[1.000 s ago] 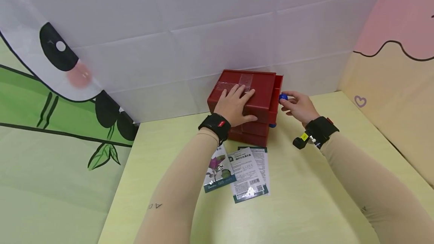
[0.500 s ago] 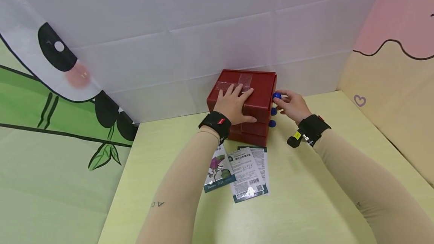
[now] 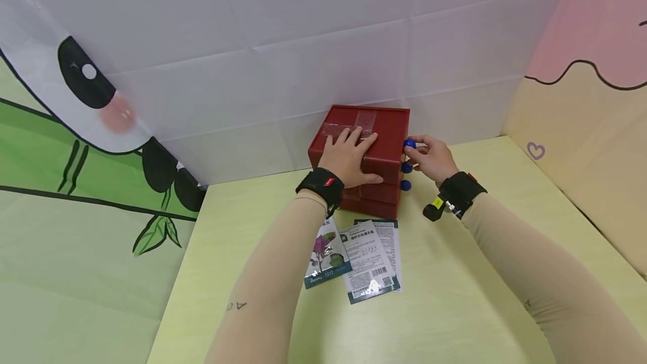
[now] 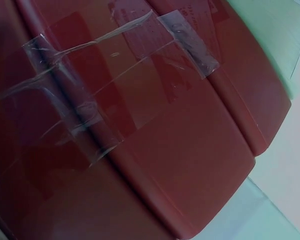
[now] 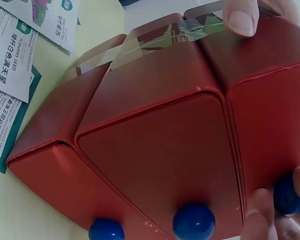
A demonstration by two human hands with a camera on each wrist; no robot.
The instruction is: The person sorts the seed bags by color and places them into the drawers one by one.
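Note:
A red three-drawer box stands by the back wall, its drawer fronts facing right. My left hand rests on its top, fingers spread and thumb over the near edge. My right hand pinches the top blue knob between thumb and fingers. In the right wrist view the middle knob and the bottom knob are untouched, and all drawer fronts sit flush. Clear tape runs across the box's side in the left wrist view.
In front of the box lie several seed packets, partly overlapping; one with a flower picture is partly under my left forearm. The pale yellow table meets a printed cloth wall at the back.
The top drawer, pulled partly out a second ago, has been pushed in to the left by my right hand and is now shut. My left hand stays on the box.

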